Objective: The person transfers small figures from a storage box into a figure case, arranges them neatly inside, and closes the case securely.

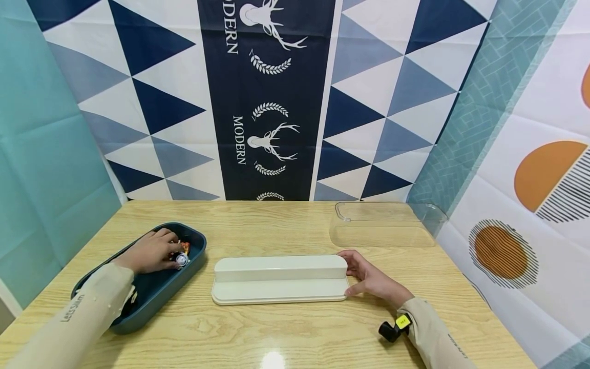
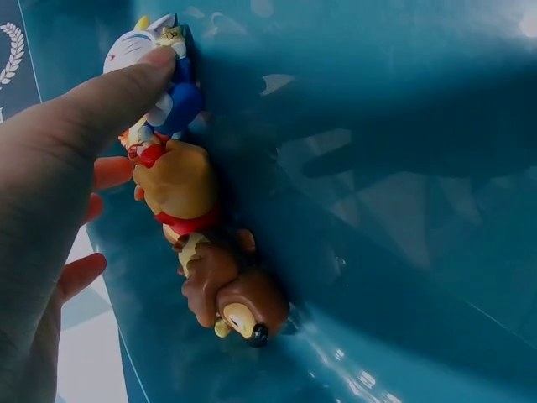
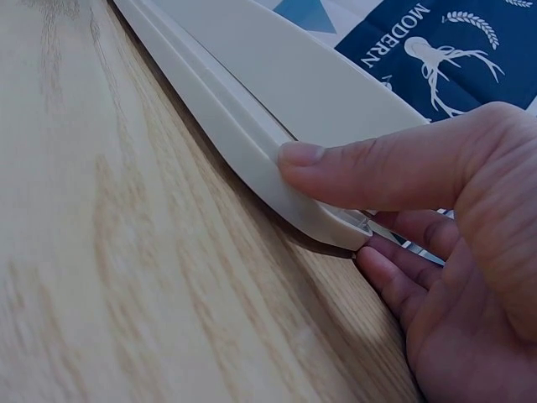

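My left hand (image 1: 154, 251) reaches into a dark blue bin (image 1: 198, 261) and pinches a small white-and-blue figurine (image 2: 179, 109), its thumb across the front. Below that figurine, in the left wrist view, a tan figurine with red clothing (image 2: 180, 180) and a brown figurine with a black nose (image 2: 247, 298) lie in a row along the bin's wall. At the table's middle is a long white two-step stand (image 1: 281, 291). My right hand (image 1: 372, 279) grips its right end, thumb on the front rim and fingers around the end.
A clear plastic cover (image 1: 387, 233) lies at the back right of the wooden table (image 1: 276, 338). Patterned cloths (image 1: 369, 102) hang behind and beside the table. On the right wrist sits a black strap with a small camera (image 1: 392, 330).
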The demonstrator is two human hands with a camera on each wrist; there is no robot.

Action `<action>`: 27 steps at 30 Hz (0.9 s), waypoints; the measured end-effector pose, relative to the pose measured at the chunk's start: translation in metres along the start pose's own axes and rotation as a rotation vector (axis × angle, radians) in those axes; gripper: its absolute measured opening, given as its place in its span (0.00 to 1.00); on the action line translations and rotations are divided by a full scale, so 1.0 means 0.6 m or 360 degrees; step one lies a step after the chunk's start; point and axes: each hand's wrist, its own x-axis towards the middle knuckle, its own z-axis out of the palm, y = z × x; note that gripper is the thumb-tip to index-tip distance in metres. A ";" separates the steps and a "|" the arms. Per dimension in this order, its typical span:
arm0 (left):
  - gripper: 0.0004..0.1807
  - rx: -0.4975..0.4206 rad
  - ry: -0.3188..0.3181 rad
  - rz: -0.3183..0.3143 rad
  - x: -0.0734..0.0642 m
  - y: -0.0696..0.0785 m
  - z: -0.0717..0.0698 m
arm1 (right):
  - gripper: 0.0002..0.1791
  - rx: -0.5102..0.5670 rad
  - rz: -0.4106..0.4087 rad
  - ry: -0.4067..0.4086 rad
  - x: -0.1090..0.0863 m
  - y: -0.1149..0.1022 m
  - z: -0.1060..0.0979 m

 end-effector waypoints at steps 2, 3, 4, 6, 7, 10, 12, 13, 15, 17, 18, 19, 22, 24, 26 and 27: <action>0.15 -0.0004 0.0011 0.0005 0.001 0.001 0.000 | 0.50 0.0000 -0.0002 0.0001 0.000 0.000 0.000; 0.15 -0.0006 0.0013 0.0006 0.001 0.001 0.000 | 0.50 -0.0001 -0.0003 0.0001 -0.001 -0.001 0.000; 0.15 -0.0011 0.0014 0.0006 0.002 0.001 0.000 | 0.50 -0.0002 -0.0004 0.0001 -0.001 -0.001 0.000; 0.15 -0.0028 0.0016 0.0007 0.005 0.002 0.000 | 0.50 -0.0002 -0.0007 0.0001 -0.001 -0.002 0.000; 0.15 -0.0033 0.0013 0.0006 0.006 0.002 0.001 | 0.50 -0.0003 -0.0007 0.0001 -0.001 -0.002 0.000; 0.14 -0.0056 0.0016 0.0020 0.008 0.001 0.001 | 0.50 -0.0010 -0.0008 0.0002 -0.001 -0.001 0.000; 0.14 -0.0081 0.0026 0.0040 0.009 0.001 0.001 | 0.49 -0.0015 -0.0007 0.0004 -0.001 -0.001 0.000; 0.13 -0.0100 0.0034 0.0053 0.009 0.000 0.001 | 0.49 -0.0017 -0.0004 0.0004 -0.001 0.000 0.000; 0.12 -0.0152 0.0042 0.0072 0.009 -0.001 0.003 | 0.49 -0.0021 -0.0002 0.0006 0.000 0.000 -0.001; 0.12 -0.0237 0.0026 0.0083 0.010 -0.001 0.003 | 0.49 -0.0020 -0.0001 0.0007 0.000 0.000 -0.001; 0.12 -0.0284 0.0010 0.0086 0.011 0.000 0.002 | 0.49 -0.0019 -0.0001 0.0007 0.000 0.000 -0.001; 0.12 -0.0338 -0.0014 0.0075 0.012 0.000 0.002 | 0.49 -0.0020 -0.0002 0.0007 0.000 0.000 -0.001; 0.10 -0.0486 -0.0111 0.0016 0.015 0.003 -0.002 | 0.49 -0.0021 -0.0005 0.0003 0.000 -0.001 0.000; 0.10 -0.0550 -0.0169 -0.0030 0.017 0.005 -0.004 | 0.49 -0.0022 -0.0004 0.0005 0.000 -0.002 0.000; 0.11 -0.0603 -0.0221 -0.0077 0.018 0.007 -0.006 | 0.49 -0.0024 -0.0003 0.0005 0.000 -0.002 0.001; 0.11 -0.0625 -0.0241 -0.0083 0.018 0.009 -0.008 | 0.49 -0.0024 -0.0003 0.0005 0.000 -0.003 0.001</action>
